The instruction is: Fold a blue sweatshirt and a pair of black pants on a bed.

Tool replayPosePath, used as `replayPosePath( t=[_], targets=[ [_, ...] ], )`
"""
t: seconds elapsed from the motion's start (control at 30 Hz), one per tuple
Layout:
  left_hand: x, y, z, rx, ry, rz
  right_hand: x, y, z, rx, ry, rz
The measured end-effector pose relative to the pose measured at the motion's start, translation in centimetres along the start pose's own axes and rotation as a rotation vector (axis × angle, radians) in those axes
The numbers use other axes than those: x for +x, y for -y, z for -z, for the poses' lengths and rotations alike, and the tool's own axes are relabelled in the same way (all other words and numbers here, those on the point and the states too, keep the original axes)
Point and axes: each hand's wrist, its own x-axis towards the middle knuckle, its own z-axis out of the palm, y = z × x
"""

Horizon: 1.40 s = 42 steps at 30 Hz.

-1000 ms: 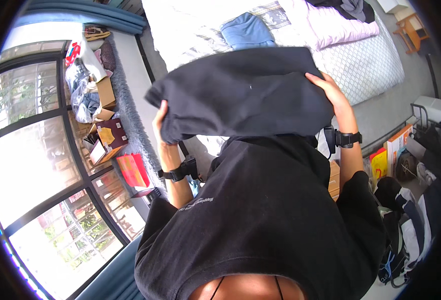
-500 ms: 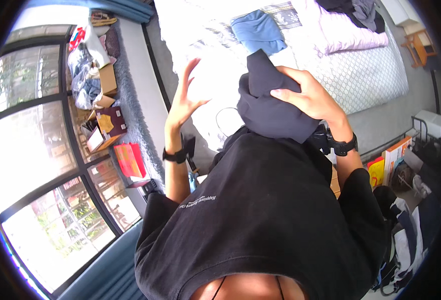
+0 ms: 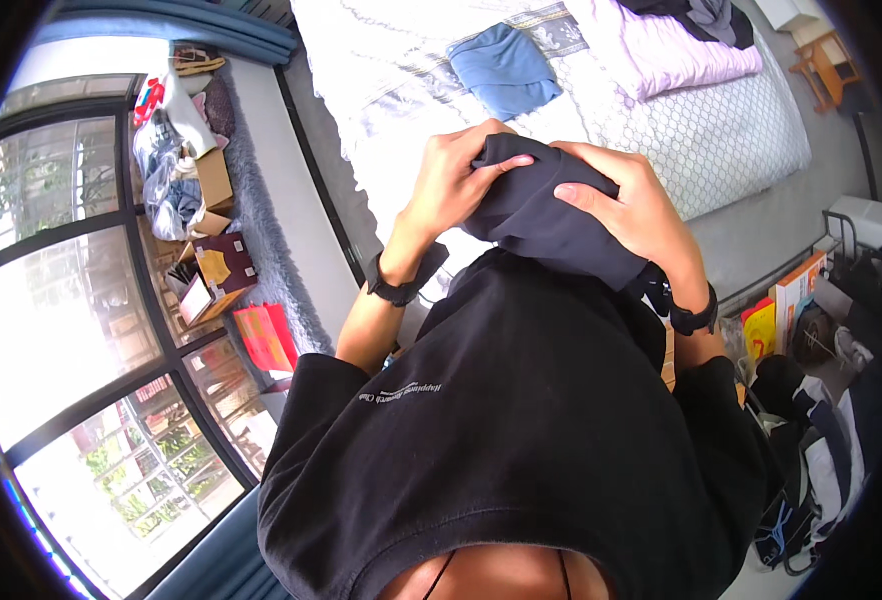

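A bundle of dark navy cloth (image 3: pixel 551 225), folded over on itself, is held up in front of my chest. It looks like a garment, but its kind does not show. My left hand (image 3: pixel 458 178) grips its upper left corner, thumb on the near side. On the right side my right hand (image 3: pixel 636 200) clasps it, thumb lying across the front and the other fingers behind, out of sight. Beyond my hands a folded blue garment (image 3: pixel 504 72) lies on the white patterned bed (image 3: pixel 736 150).
A folded pink quilt (image 3: pixel 666 50) with dark clothes (image 3: pixel 696 15) on top lies at the bed's far right. Along the window ledge at left stand open boxes (image 3: pixel 223 265), a plastic bag of clothes (image 3: pixel 166 175) and a red bag (image 3: pixel 266 337). More clothes (image 3: pixel 826 440) hang at lower right.
My left hand, spread and apart from the cloth before, has moved right and taken hold of its left corner. The upright flap of cloth is now folded down. My right hand keeps its hold.
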Motion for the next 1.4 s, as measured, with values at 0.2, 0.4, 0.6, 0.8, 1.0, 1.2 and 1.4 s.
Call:
replayPosePath(
  t=[0.2,0.4,0.6,0.8,1.0,1.2,1.4],
  targets=[
    [-1.0,-0.7,1.1,0.009,-0.125,-0.115,-0.7,0.0,0.6,-0.115,-0.140,0.188],
    [-2.8,-1.5,3.0,-0.085,-0.373,-0.031,-0.7,-0.9,1.7,-0.179,-0.219,0.181],
    [-3.0,-1.7,2.8,-0.064,-0.379,0.019,-0.9,-2.5,2.3,-0.201,-0.130,0.062],
    [-2.7,-1.4,3.3,-0.019,-0.451,-0.035,-1.7,-5.2,4.7,0.167,0.106,-0.161],
    [-2.4,-0.6,3.8,-0.108,-0.638,-0.010,-3.1,-8.6,4.4,0.670,0.034,-0.082],
    [-1.9,1.2,3.8,-0.214,-0.761,0.032,-2.9,-13.0,1.2,0.984,0.287,-0.255],
    [-1.4,0.7,3.8,-0.491,-0.886,0.127,0.4,-8.0,-1.6,0.925,0.030,-0.310]
  ],
)
